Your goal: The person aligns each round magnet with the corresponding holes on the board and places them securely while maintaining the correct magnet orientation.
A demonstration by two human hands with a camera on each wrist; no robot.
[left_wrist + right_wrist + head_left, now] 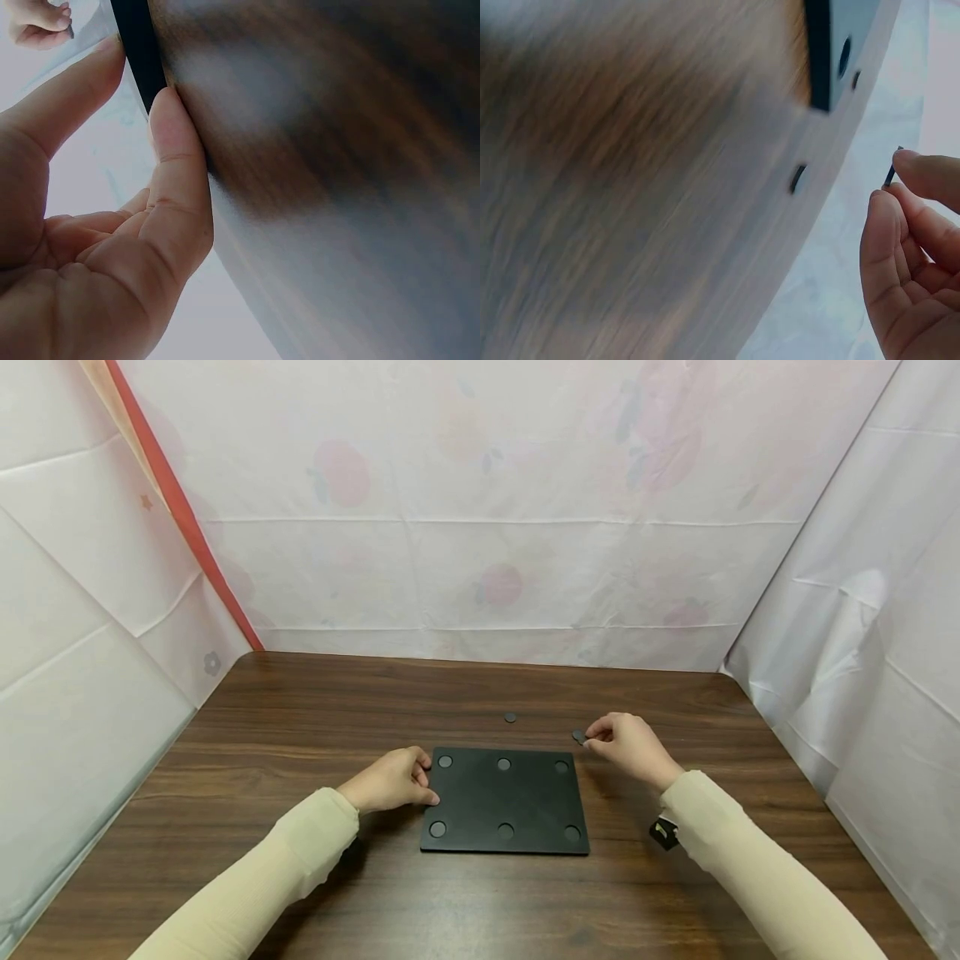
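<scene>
A thin black rectangular board (504, 800) with several round recesses along its far and near edges lies flat on the table. My left hand (396, 779) rests against its left side, thumb and a finger touching the edge apart from each other. Beyond the board's far right corner, my right hand (628, 745) pinches a small dark disc (891, 168) between thumb and finger, above the table. A similar disc (799, 178) lies on the table just beside those fingertips in the head view. Another disc (510, 717) lies behind the board. Whether the recesses hold discs, I cannot tell.
Dark wood-grain table (300, 710) extends around the board. White patterned sheets (495, 510) hang behind and at both sides. A small black device (663, 833) sits below the right wrist.
</scene>
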